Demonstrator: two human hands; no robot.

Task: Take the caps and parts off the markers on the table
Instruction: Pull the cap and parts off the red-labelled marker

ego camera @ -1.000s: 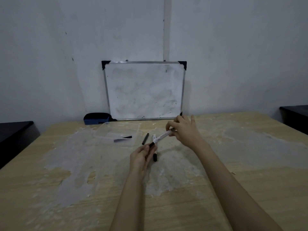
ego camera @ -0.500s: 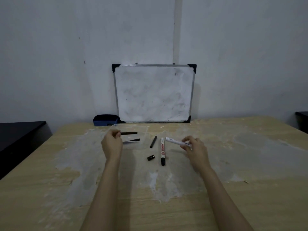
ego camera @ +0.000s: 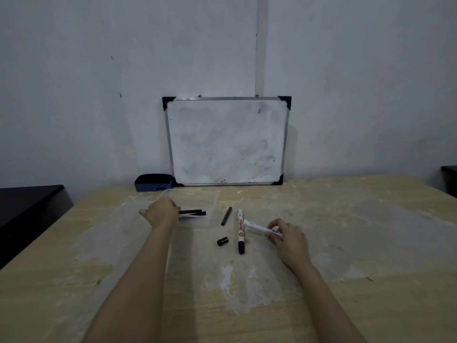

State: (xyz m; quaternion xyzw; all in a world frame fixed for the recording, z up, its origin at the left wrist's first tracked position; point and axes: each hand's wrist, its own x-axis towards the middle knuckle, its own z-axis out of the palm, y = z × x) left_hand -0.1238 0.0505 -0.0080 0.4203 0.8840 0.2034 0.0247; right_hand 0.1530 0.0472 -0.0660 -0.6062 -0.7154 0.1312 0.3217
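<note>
My right hand grips a white marker barrel that points up and left, just above the table. A whole white marker with a black cap lies beside it, pointing toward me. A small black cap and a thin black stick-like part lie loose to its left. My left hand rests over a clear plastic tray and pinches a thin black part; another black piece lies right beside it in the tray.
A whiteboard leans on the wall at the table's far edge, with a blue eraser to its left. The wooden table is blotched with white patches. Dark furniture stands at both sides.
My left hand pulled a black part out of the marker and carried it left to the tray. My right hand lowered the white barrel toward the table beside the other marker.
</note>
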